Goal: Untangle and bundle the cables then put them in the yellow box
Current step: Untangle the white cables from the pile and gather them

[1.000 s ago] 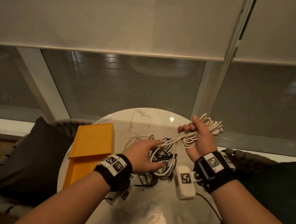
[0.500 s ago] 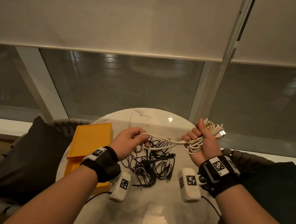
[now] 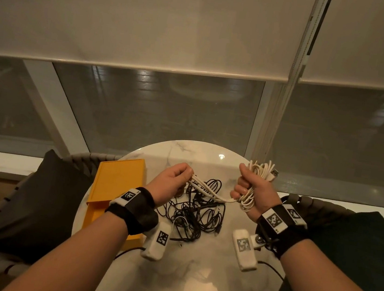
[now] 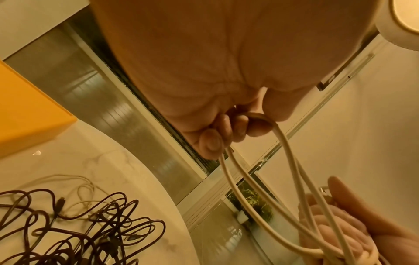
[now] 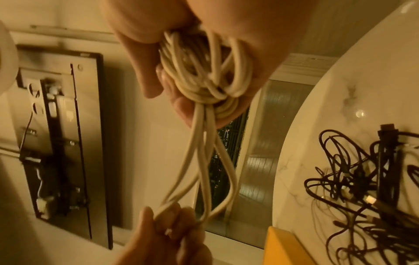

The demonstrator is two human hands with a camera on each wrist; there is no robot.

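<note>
White cable [image 3: 214,192] stretched between two raised hands above a round marble table [image 3: 192,279].

Right hand [image 3: 252,190] fisted around a coiled bundle of that cable, USB plug [image 3: 273,173] poking out past the thumb side. Left hand [image 3: 172,183] curled, pinching several loose strands leading across to the bundle. Below, between the wrists: tangled black cables [image 3: 197,219] lying on the tabletop. Yellow box [image 3: 117,184] at the table's left edge, left of the tangle, partly behind the left wrist.
</note>
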